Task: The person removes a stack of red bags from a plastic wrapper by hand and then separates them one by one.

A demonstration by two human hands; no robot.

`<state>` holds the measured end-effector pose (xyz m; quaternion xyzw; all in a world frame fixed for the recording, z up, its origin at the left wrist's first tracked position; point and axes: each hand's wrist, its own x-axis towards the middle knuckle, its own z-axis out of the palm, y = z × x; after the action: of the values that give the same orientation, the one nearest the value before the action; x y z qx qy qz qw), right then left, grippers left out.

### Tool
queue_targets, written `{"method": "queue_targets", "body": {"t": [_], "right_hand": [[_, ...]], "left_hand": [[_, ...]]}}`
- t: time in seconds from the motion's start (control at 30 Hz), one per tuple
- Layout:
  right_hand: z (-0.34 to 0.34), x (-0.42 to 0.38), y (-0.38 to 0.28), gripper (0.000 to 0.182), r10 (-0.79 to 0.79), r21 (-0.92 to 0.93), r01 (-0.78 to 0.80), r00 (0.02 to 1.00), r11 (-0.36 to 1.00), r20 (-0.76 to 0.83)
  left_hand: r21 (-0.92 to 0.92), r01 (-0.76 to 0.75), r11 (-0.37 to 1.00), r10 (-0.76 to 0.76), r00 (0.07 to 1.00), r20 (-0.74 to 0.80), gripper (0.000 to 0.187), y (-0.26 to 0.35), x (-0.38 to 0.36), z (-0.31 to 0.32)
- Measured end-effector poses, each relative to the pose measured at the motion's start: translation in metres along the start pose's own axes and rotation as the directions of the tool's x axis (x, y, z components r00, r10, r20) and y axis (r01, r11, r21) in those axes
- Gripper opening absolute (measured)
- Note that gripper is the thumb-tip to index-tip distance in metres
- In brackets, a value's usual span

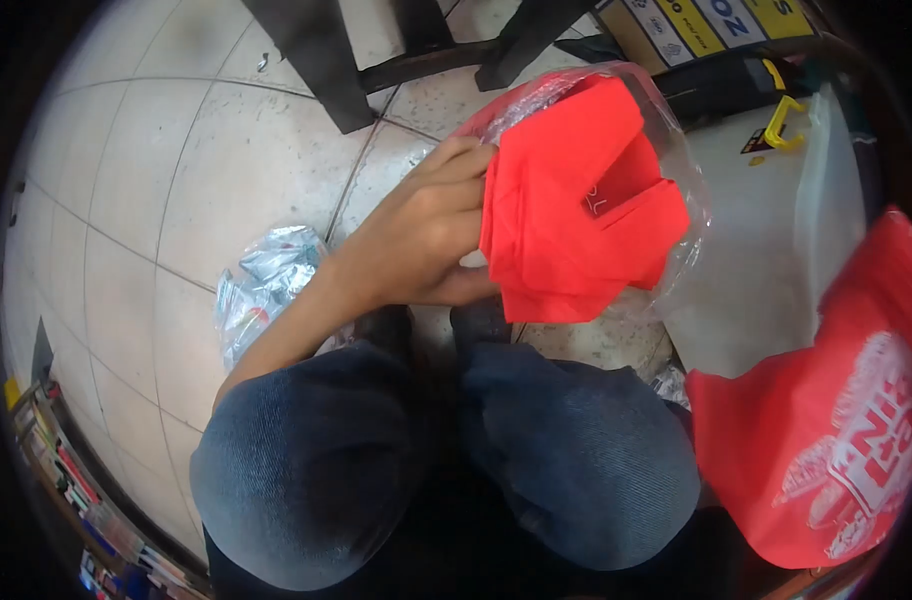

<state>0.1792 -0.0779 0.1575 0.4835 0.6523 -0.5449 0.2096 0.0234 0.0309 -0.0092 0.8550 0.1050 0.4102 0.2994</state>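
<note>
My left hand (426, 235) reaches in from the lower left, its fingers closed on the near edge of a folded red cloth bundle (566, 210). The bundle has a small white print in one fold, and a clear plastic wrapper (688, 245) spreads behind and around it. Whether the hand also grips the plastic is hidden. On the right hangs a red bag (826, 430) with white lettering and drawings, beside my right knee. My right hand does not show, and what holds that bag up cannot be seen.
Crumpled silvery plastic (276, 275) lies on the tiled floor (246, 150) left of my forearm. Dark stool legs (326, 60) stand ahead. A whitish bin (746, 240) with a yellow clip and a printed cardboard box (701, 30) are at the right. Shelved items (76, 470) line the lower left.
</note>
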Motion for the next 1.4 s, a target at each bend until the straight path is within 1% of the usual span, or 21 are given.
{"method": "queue_targets", "body": {"t": [0.13, 0.2, 0.33, 0.47, 0.53, 0.6, 0.77, 0.8, 0.83, 0.87, 0.9, 0.93, 1.0, 1.03, 1.07, 1.13, 1.17, 1.23, 1.27, 1.33, 1.4], "right_hand": [[0.009, 0.0, 0.001, 0.043, -0.089, -0.004, 0.089, 0.996, 0.996, 0.023], [0.011, -0.005, 0.008, 0.042, -0.145, 0.039, 0.145, 0.989, 0.989, 0.004], [0.007, -0.047, 0.045, 0.04, -0.3, 0.212, 0.318, 0.947, 0.924, -0.115], [0.005, -0.093, 0.117, 0.038, -0.559, 0.431, 0.628, 0.777, 0.648, -0.291], [0.006, -0.1, 0.15, 0.037, -0.651, 0.492, 0.733, 0.665, 0.47, -0.367], [0.01, -0.099, 0.174, 0.036, -0.679, 0.517, 0.784, 0.588, 0.343, -0.44], [0.002, -0.084, 0.18, 0.034, -0.564, 0.51, 0.816, 0.565, 0.273, -0.602], [-0.007, -0.083, 0.152, 0.034, -0.271, 0.534, 0.71, 0.685, 0.459, -0.677], [-0.018, -0.081, 0.119, 0.033, 0.053, 0.587, 0.551, 0.701, 0.593, -0.712], [-0.029, -0.079, 0.09, 0.033, 0.368, 0.661, 0.359, 0.612, 0.659, -0.7], [-0.033, -0.079, 0.079, 0.033, 0.636, 0.747, 0.159, 0.429, 0.646, -0.641], [-0.034, -0.077, 0.084, 0.033, 0.636, 0.747, 0.163, 0.428, 0.644, -0.642], [-0.04, -0.073, 0.094, 0.037, 0.576, 0.658, 0.261, 0.329, 0.706, -0.749], [-0.039, -0.075, 0.089, 0.04, 0.559, 0.592, 0.038, 0.287, 0.805, -0.778], [-0.039, -0.073, 0.09, 0.04, 0.559, 0.593, 0.038, 0.291, 0.804, -0.777], [-0.038, -0.065, 0.093, 0.039, 0.432, 0.43, -0.056, 0.214, 0.901, -0.876], [-0.038, -0.06, 0.096, 0.039, 0.437, 0.437, -0.053, 0.209, 0.898, -0.875], [-0.04, -0.045, 0.102, 0.036, 0.09, 0.039, -0.177, 0.289, 0.983, -0.953], [-0.04, -0.039, 0.099, 0.036, 0.093, 0.044, -0.169, 0.291, 0.985, -0.952], [-0.04, -0.03, 0.092, 0.036, -0.045, -0.252, -0.352, 0.502, 0.901, -0.864], [-0.04, -0.02, 0.09, 0.032, -0.088, -0.3, -0.316, 0.542, 0.9, -0.836]], "left_hand": [[0.05, 0.049, 0.998, -0.053, 0.996, 0.072, 0.039, -0.003, 0.017, -0.005], [0.056, 0.228, 0.972, -0.235, 0.947, 0.22, 0.05, 0.003, 0.031, -0.012], [0.143, 0.248, 0.958, -0.285, 0.872, 0.398, 0.049, 0.007, 0.061, -0.007], [0.169, 0.01, 0.985, -0.094, 0.865, 0.493, 0.063, 0.015, 0.093, 0.006], [-0.026, 0.185, 0.982, -0.146, 0.847, 0.511, 0.068, 0.009, 0.103, 0.016], [0.034, 0.215, 0.976, -0.196, 0.801, 0.566, 0.069, 0.002, 0.116, 0.021], [0.087, 0.325, 0.942, -0.296, 0.68, 0.671, 0.066, -0.012, 0.122, 0.026], [-0.088, 0.138, 0.987, -0.07, 0.842, 0.535, 0.06, -0.028, 0.107, 0.03], [-0.225, -0.084, 0.971, 0.159, 0.926, 0.343, 0.054, -0.027, 0.105, 0.025], [-0.223, -0.089, 0.971, 0.165, 0.923, 0.348, 0.054, -0.025, 0.104, 0.021], [-0.138, 0.098, 0.986, -0.011, 0.851, 0.525, 0.042, 0.0, 0.113, 0.007], [-0.016, 0.266, 0.964, -0.188, 0.722, 0.666, 0.032, 0.014, 0.117, -0.001], [0.059, 0.184, 0.981, -0.183, 0.785, 0.592, 0.026, 0.01, 0.105, 0.006], [0.141, 0.105, 0.984, -0.163, 0.844, 0.512, 0.024, 0.01, 0.1, 0.007], [0.141, 0.108, 0.984, -0.166, 0.843, 0.512, 0.024, 0.009, 0.093, 0.004], [0.162, 0.235, 0.958, -0.281, 0.683, 0.674, 0.019, 0.032, 0.091, -0.016], [0.022, 0.242, 0.97, -0.194, 0.716, 0.67, 0.021, 0.036, 0.085, -0.02], [-0.046, 0.168, 0.985, -0.105, 0.781, 0.615, 0.021, 0.037, 0.065, -0.018], [-0.107, 0.09, 0.99, -0.018, 0.839, 0.544, 0.021, 0.038, 0.056, -0.019], [-0.086, 0.099, 0.991, -0.03, 0.807, 0.59, 0.017, 0.043, 0.046, -0.029], [-0.022, 0.053, 0.998, -0.035, 0.863, 0.503, 0.015, 0.049, 0.033, -0.036]]}}
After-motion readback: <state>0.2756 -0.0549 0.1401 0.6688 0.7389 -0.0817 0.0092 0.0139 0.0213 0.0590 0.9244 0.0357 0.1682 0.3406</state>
